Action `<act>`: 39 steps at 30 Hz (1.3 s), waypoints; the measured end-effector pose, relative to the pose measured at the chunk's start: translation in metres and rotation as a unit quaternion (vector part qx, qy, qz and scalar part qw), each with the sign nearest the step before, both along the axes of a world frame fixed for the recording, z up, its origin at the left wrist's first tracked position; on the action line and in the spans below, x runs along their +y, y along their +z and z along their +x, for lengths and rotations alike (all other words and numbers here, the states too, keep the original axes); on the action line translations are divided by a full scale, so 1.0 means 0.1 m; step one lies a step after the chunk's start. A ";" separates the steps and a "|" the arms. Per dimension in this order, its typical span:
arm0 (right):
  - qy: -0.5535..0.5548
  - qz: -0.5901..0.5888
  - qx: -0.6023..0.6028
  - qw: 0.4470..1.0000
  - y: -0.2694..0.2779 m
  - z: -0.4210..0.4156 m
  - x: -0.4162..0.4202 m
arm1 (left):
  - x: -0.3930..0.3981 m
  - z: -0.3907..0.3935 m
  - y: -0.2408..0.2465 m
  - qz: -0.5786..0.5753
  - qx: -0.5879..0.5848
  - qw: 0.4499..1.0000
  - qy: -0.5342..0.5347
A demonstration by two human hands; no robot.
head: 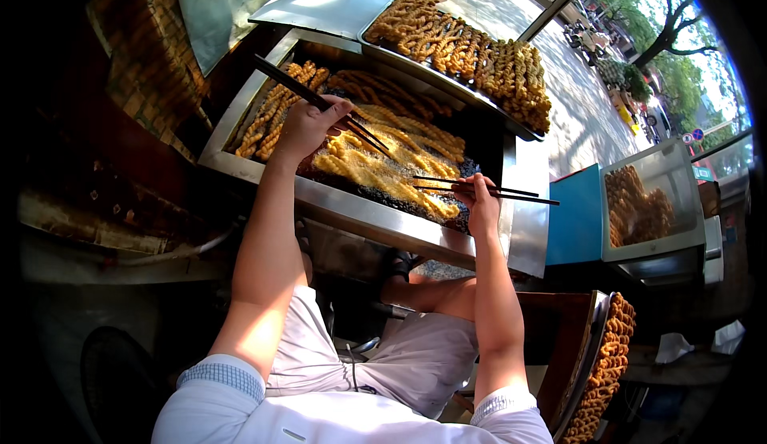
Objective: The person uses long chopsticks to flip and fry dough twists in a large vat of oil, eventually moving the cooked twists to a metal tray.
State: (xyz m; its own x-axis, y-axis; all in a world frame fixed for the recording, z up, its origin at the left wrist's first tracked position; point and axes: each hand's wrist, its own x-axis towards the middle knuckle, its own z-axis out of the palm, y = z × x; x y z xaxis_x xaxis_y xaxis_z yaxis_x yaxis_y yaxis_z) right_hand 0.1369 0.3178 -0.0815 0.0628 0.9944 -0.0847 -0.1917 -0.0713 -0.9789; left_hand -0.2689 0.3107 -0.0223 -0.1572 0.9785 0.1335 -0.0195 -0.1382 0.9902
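Note:
My left hand (311, 125) grips a pair of long dark chopsticks (293, 83) above the fryer, their tips down at the pale dough twists. In my right hand (480, 199) is a second pair of dark chopsticks (524, 196), with tips at the right part of the same batch. Those pale yellow dough twists (383, 174) float in foaming oil. Browner fried twists (383, 89) lie at the far side of the fryer, and golden twists (275, 111) rest along its left side. A wide stainless steel rim (359, 209) surrounds the oil.
A metal tray (473, 87) heaped with fried twists stands on the fryer's far edge, beside a metal sheet (323, 6). At right is a blue-sided display case (575, 216) holding more twists. Another tray of twists (605, 366) sits at lower right. Window glass lies beyond.

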 end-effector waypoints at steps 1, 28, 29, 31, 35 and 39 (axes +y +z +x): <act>-0.023 -0.026 0.028 0.999 -0.01 0.05 0.02 | -0.01 -0.04 0.02 0.003 0.008 1.000 0.016; 0.060 0.145 0.022 0.987 0.39 -1.09 -0.04 | -0.42 -1.10 -0.08 -0.036 0.250 0.864 0.435; 0.076 0.138 0.048 0.986 0.37 -1.28 -0.02 | -0.42 -1.14 -0.14 -0.048 0.242 0.868 0.431; 0.079 0.107 0.062 0.989 0.32 -1.64 0.06 | -0.41 -1.15 -0.20 -0.072 0.225 0.876 0.419; 0.067 0.031 0.105 0.992 0.21 -2.18 0.30 | -0.39 -1.17 -0.20 -0.084 0.192 0.892 0.401; 0.047 -0.003 0.134 0.990 -0.06 -2.51 0.63 | -0.33 -1.24 -0.26 -0.088 0.164 0.886 0.424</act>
